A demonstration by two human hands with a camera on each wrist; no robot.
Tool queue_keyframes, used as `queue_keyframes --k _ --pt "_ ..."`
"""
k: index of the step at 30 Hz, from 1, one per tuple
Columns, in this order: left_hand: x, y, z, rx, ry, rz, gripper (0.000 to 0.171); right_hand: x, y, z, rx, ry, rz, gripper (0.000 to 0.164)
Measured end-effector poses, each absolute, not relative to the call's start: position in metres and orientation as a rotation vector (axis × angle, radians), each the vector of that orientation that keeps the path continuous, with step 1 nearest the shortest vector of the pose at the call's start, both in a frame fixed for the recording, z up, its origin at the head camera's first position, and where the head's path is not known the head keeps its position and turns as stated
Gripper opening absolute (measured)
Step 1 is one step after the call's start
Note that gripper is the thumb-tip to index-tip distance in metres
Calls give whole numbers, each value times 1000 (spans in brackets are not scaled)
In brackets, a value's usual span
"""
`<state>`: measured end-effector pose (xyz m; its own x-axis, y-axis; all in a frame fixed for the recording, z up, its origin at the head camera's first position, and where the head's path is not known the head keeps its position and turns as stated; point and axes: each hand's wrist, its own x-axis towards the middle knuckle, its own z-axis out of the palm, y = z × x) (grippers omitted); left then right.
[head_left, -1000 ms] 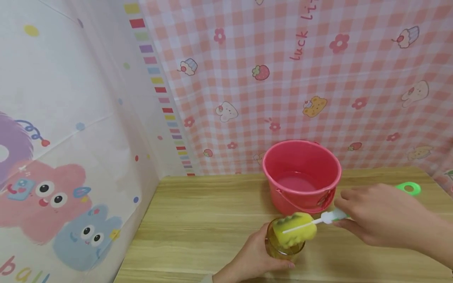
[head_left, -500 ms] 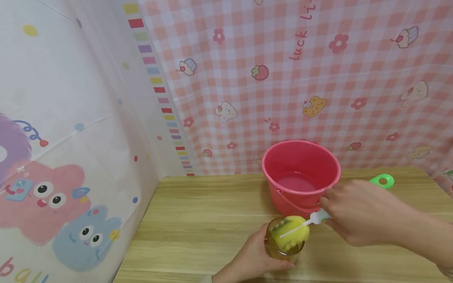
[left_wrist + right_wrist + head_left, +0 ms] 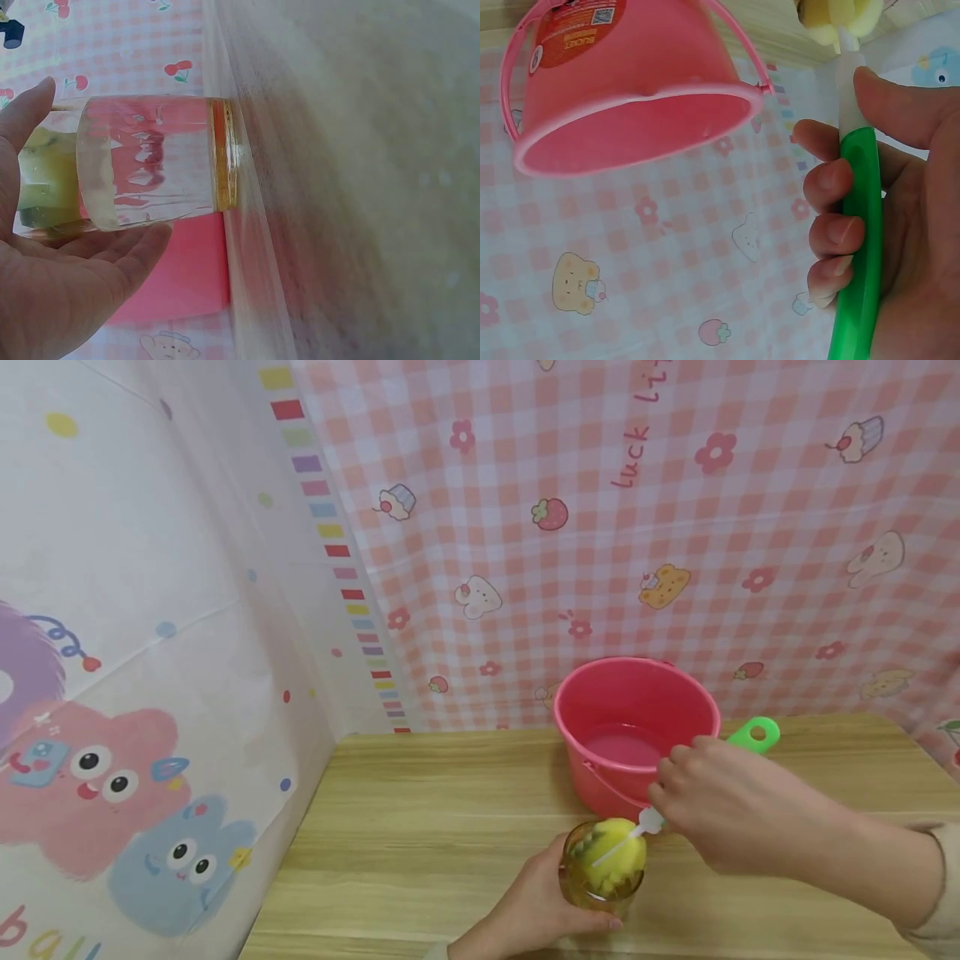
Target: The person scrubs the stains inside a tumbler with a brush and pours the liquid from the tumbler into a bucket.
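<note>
Left hand (image 3: 525,914) grips glass (image 3: 600,872), fingers wrapped round its wall; glass upright on table (image 3: 420,843), just in front of pink bucket (image 3: 637,727). Right hand (image 3: 720,814) fingers closed round green brush (image 3: 859,247) handle. Yellow sponge head (image 3: 615,856) sits in glass mouth.

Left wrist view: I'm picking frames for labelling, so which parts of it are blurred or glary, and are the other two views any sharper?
Left wrist view: the wooden tabletop is smeared soft, and the clear glass cup carries pink reflections; head view: evenly lit and sharp, yellow sponge brush crisp; right wrist view: the pink plastic bucket is clear, the right hand slightly soft.
</note>
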<state>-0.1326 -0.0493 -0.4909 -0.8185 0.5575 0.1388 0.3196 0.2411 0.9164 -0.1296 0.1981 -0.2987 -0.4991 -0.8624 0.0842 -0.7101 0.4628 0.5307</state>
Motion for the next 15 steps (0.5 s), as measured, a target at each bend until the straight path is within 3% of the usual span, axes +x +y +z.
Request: queue_keyframes --k 15 --pt "-132 -49 -488 754 2283 1608 90 -127 180 -306 1293 -2212 -860 21"
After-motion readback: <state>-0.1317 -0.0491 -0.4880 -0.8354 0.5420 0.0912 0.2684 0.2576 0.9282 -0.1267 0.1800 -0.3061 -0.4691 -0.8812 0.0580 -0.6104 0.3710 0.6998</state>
